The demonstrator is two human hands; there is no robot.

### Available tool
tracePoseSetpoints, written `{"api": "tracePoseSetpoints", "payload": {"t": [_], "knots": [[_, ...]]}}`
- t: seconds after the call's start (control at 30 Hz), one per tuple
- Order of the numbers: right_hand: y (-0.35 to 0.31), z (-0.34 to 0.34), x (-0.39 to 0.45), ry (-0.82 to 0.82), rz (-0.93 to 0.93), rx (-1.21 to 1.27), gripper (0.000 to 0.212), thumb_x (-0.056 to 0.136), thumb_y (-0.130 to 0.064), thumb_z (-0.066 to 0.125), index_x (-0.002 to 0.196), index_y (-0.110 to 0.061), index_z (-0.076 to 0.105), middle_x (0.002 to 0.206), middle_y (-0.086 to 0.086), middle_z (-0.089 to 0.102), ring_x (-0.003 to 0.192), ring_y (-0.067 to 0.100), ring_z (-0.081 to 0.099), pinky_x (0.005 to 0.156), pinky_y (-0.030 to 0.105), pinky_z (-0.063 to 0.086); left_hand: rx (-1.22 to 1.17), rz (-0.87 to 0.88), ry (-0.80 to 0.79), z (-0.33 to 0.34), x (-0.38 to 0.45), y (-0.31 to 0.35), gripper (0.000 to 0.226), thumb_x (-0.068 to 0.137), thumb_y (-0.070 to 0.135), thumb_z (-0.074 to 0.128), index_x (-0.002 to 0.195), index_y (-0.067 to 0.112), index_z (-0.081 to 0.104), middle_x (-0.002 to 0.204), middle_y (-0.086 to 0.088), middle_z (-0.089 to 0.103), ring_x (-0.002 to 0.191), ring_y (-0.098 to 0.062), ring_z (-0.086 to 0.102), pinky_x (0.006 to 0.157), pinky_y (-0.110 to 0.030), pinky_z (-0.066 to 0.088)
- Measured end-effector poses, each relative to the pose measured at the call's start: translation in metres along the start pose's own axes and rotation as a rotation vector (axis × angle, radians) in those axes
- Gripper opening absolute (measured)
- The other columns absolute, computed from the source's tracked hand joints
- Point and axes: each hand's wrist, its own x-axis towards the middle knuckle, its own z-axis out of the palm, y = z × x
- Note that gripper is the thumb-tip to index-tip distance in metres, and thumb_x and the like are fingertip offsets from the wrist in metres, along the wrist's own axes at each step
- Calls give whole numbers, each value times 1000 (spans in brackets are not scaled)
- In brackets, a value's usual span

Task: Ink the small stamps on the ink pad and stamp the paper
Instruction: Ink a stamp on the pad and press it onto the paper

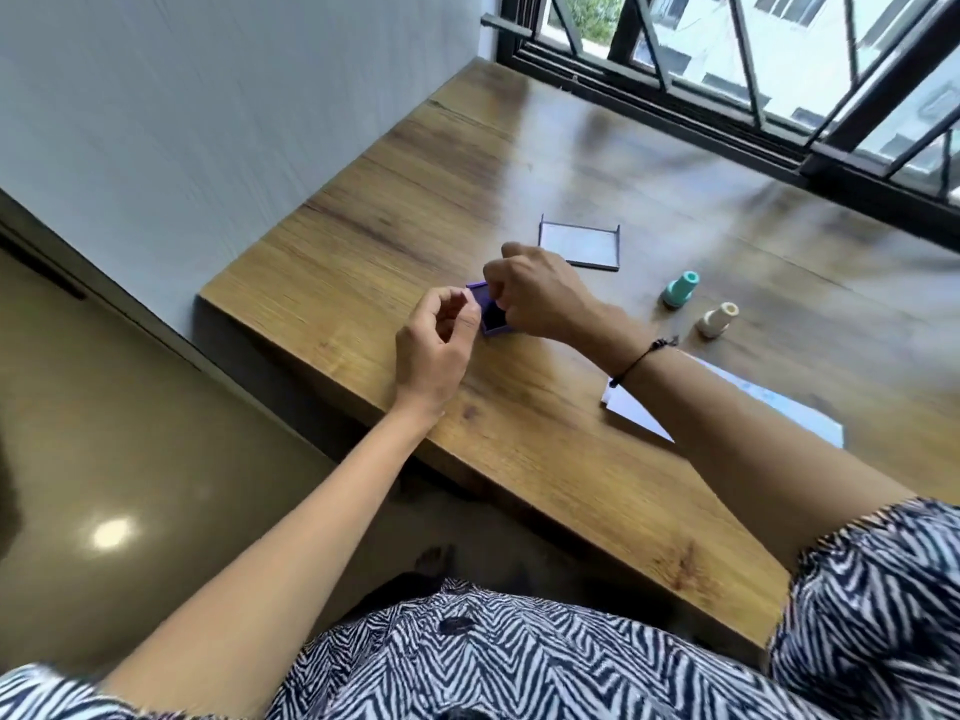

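A long wooden table point(415, 200) runs from a pale wall toward a barred window point(779, 70), seen from above by the person seated at it in a black-and-white zebra-print top point(467, 662). Both bare forearms reach out over the table. A sheet of white paper point(639, 413) lies on the wood, partly under the right forearm. Beyond the hands rests a flat clear lid point(579, 244) with a dark rim. The right hand point(540, 298), fingers curled downward, covers part of a small purple ink pad point(491, 314) near the table's left edge; whether it grips a stamp is hidden. The left hand point(436, 345) hovers loosely curled just beside the pad, holding nothing visible. To the right stand a teal stamp point(680, 289) and a cream stamp point(717, 319), upright, near each other.
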Motion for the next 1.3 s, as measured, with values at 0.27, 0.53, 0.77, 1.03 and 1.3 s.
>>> {"api": "tracePoseSetpoints", "payload": {"t": [0.27,0.53,0.77,1.03,1.3], "knots": [[4,-7,-56,555,486,704,9,76,-3,64,83,-5,69,74,11,65,68,21,55,65,27,44,-92,62,-63,23,-15,13,16,82,28,53,93,17,59,89,-4,66,74,-7,58,65,-9,44],[42,-14,-168,681,867,775,12,74,-10,69,85,-10,68,74,8,67,68,19,61,75,47,54,118,434,-563,84,-42,36,15,80,15,57,93,7,59,88,-6,66,82,-16,59,69,-14,36],[38,6,-182,736,948,817,8,76,-13,68,84,-15,67,67,2,63,64,18,57,74,42,53,244,461,-677,84,-48,29,23,79,25,52,95,9,56,80,3,52,75,-13,47,68,-21,34],[46,4,-197,625,879,899,13,79,-14,68,75,-25,63,66,-2,66,51,4,51,57,20,46,223,594,-746,90,-54,37,18,82,20,54,94,7,57,87,-3,63,85,-17,53,75,-27,41],[68,-6,-173,507,803,369,9,78,-8,63,87,-7,66,88,17,64,83,28,59,74,31,42,280,581,-732,101,-52,33,22,82,20,55,97,3,55,84,-16,64,79,-29,56,69,-29,37]]}}
